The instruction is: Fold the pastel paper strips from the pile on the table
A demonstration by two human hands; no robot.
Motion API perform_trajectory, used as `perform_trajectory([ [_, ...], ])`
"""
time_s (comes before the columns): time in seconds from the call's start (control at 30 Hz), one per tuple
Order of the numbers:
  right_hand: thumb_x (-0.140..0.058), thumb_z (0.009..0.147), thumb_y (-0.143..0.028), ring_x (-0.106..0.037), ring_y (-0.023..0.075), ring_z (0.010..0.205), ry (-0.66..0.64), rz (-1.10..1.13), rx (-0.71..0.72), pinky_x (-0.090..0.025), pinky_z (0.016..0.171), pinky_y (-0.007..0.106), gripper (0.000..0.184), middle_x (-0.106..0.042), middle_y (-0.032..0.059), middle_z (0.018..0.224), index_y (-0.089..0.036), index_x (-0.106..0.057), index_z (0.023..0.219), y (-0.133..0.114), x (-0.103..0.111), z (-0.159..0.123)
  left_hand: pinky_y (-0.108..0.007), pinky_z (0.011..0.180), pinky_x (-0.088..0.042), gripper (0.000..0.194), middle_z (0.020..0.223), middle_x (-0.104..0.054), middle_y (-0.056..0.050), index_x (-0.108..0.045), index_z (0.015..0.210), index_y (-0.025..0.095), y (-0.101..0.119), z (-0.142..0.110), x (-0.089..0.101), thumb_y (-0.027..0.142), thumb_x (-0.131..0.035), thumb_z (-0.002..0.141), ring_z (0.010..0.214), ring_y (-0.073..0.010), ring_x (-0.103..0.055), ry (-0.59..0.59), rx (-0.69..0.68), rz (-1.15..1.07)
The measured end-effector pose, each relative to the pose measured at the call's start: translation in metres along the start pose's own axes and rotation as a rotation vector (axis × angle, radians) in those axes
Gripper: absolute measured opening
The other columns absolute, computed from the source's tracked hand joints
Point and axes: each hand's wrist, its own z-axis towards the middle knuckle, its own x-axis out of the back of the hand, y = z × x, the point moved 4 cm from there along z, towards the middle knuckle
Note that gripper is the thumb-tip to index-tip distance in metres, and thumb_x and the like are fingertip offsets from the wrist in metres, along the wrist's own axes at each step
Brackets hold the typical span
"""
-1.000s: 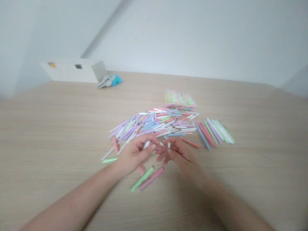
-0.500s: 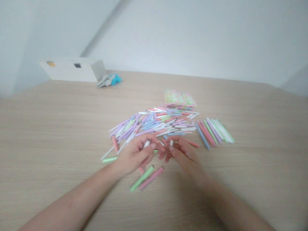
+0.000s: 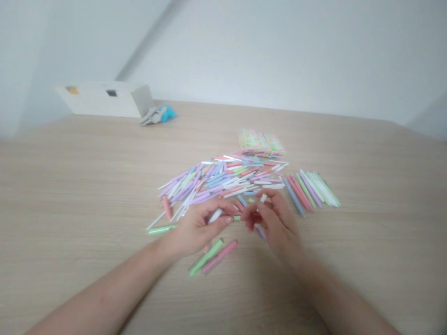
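My left hand (image 3: 197, 228) is closed round a white pen part (image 3: 215, 215), whose blurred end shows between thumb and fingers. In my right hand (image 3: 277, 223), a small white piece (image 3: 263, 198) is pinched; it looks like a pen cap, but blur hides its details. The hands are a short gap apart, just in front of a loose pile of pastel pen parts and thin white sticks (image 3: 188, 200). Below the left hand lie a green tube (image 3: 206, 258) and a pink tube (image 3: 220, 257), side by side. Another green tube (image 3: 162, 229) rests beside the left wrist.
To the right, several pens (image 3: 307, 190) lie in a slanted row. Behind the pile sits a stack of printed pastel packets (image 3: 261, 142). At the back left of the wooden table (image 3: 366, 260) stand a white box (image 3: 104, 104) and crumpled grey and blue gloves (image 3: 159, 115).
My right hand has moved right and slightly up with the small white piece, widening the gap between the hands. The left hand has shifted only slightly, still gripping the white pen part.
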Motion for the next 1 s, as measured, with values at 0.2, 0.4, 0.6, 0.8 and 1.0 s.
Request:
perform_trajectory([
  [0.2,-0.041,0.094,-0.026,-0.055,0.0091,0.059,-0.078,-0.007,0.025,-0.045,0.055,0.023,0.018,-0.064,-0.0026,0.073,-0.026,-0.043,0.112,0.0015,-0.0032,-0.0006,-0.033,0.087,-0.048,0.016,0.099,-0.066,-0.008,-0.063,0.099,0.014,-0.0039,0.0008,-0.0003,0.019,-0.056,0.085,0.09,-0.0175,-0.061,0.005,-0.032,0.023],
  [0.4,-0.045,0.094,-0.028,-0.055,0.0079,0.057,-0.074,-0.089,0.057,-0.044,0.051,0.02,0.009,-0.062,-0.0017,0.071,-0.022,-0.051,0.095,-0.0028,-0.0043,-0.0022,-0.029,0.083,-0.046,0.014,0.095,-0.066,-0.008,-0.062,0.096,0.013,-0.0071,0.0004,-0.0012,0.02,-0.056,0.086,0.09,-0.0168,-0.06,-0.013,-0.035,0.033],
  [0.6,-0.054,0.089,-0.026,-0.052,0.0072,0.056,-0.066,-0.239,0.105,-0.043,0.051,0.019,0.007,-0.056,-0.0029,0.067,-0.021,-0.058,0.091,-0.0005,-0.0028,-0.0038,-0.026,0.08,-0.045,0.015,0.093,-0.065,-0.006,-0.061,0.098,0.015,-0.0097,-0.0029,-0.0009,0.022,-0.056,0.086,0.087,-0.0149,-0.059,-0.018,-0.046,0.076],
  [0.8,-0.053,0.088,-0.027,-0.051,0.0082,0.056,-0.093,-0.323,0.081,-0.041,0.051,0.02,0.008,-0.059,-0.0011,0.07,-0.021,-0.058,0.09,0.0025,-0.0016,-0.0039,-0.029,0.08,-0.045,0.017,0.094,-0.066,-0.007,-0.062,0.099,0.015,-0.0093,-0.0018,-0.0016,0.024,-0.056,0.086,0.087,-0.0172,-0.059,-0.02,-0.032,0.086],
  [1.0,-0.054,0.088,-0.027,-0.049,0.0095,0.057,-0.123,-0.446,0.116,-0.039,0.052,0.022,0.009,-0.058,-0.0011,0.072,-0.022,-0.06,0.091,0.0011,-0.002,-0.0038,-0.028,0.08,-0.046,0.016,0.092,-0.067,-0.007,-0.063,0.098,0.015,-0.0096,-0.0011,-0.0031,0.023,-0.056,0.086,0.086,-0.0167,-0.06,-0.002,-0.054,0.107],
])
